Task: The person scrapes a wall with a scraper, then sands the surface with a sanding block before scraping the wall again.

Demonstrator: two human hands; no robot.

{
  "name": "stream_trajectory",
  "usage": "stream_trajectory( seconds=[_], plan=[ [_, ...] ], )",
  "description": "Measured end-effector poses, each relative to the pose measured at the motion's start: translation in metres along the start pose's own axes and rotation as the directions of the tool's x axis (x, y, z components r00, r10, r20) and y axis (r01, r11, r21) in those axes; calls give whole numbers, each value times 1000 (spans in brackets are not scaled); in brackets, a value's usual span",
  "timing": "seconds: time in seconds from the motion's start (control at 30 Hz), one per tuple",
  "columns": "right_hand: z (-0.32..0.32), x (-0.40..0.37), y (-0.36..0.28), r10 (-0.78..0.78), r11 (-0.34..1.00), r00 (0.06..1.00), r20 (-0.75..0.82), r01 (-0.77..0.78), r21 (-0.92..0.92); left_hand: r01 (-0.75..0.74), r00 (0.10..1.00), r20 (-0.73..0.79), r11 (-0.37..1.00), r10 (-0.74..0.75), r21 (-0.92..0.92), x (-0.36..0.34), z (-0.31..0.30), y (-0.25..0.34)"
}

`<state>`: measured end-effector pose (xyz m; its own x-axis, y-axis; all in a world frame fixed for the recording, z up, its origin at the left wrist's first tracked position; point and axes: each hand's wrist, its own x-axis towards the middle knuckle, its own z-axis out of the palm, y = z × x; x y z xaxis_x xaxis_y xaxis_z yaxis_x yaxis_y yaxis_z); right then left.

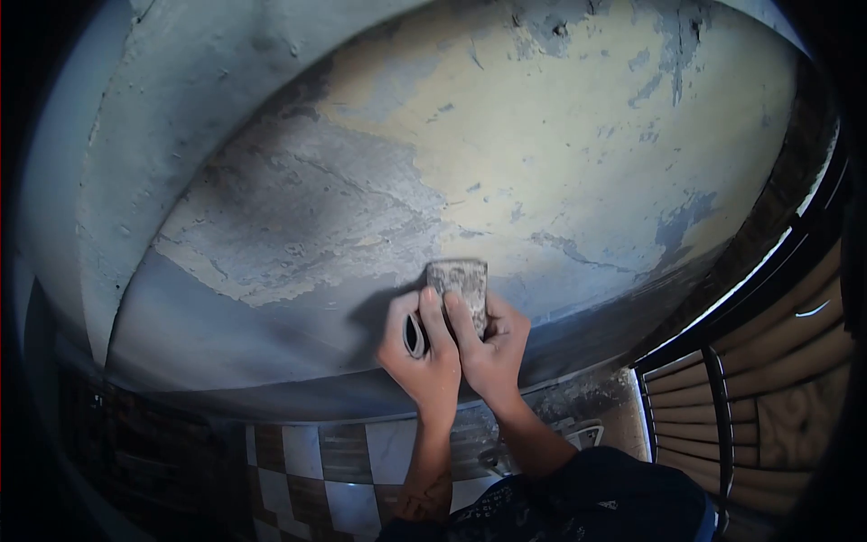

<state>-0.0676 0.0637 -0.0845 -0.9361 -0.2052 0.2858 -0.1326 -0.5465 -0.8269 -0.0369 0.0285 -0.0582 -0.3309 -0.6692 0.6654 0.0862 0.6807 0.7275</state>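
Both of my hands press a worn, dusty piece of sandpaper (468, 272) against the wall (542, 163). Its back is mottled whitish and brown, and it looks folded or wrapped into a rectangular pad. My left hand (423, 348) is closed on the left side, where a curled pale edge makes a dark loop by the fingers. Closed on the right side is my right hand (495, 348), its thumb lying across the back. Patchy yellowish, grey and bluish paint covers the wall, with flaking edges. Whatever lies under the pad is hidden.
A pale curved wall edge (117, 181) rises at the left. Checkered tiles (348, 470) lie below. A dark metal gate (722, 406) with slatted panels stands at the right. A light-coloured frame-like object (587, 435) is partly visible beyond my right forearm.
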Motion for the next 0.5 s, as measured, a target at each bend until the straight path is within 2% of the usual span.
stream_trajectory(
  seconds=[0.1,0.2,0.3,0.37,0.5],
  plan=[
    [-5,-2,1,60,996,998,25,-61,58,112,994,12,993,-111,-43,-5,-1,1],
    [-9,-1,-2,67,997,996,64,-69,27,77,997,-13,994,-79,-79,-8,2,-4],
    [-12,-1,0,17,999,996,87,-14,-35,45,995,-87,996,-51,-73,-14,4,-10],
    [-17,-4,-4,-28,983,983,184,60,-172,57,990,-120,993,-69,-100,-19,4,-17],
    [-22,3,-9,27,953,963,267,56,-297,87,983,-145,982,-112,-168,-12,9,-8]
  ],
)
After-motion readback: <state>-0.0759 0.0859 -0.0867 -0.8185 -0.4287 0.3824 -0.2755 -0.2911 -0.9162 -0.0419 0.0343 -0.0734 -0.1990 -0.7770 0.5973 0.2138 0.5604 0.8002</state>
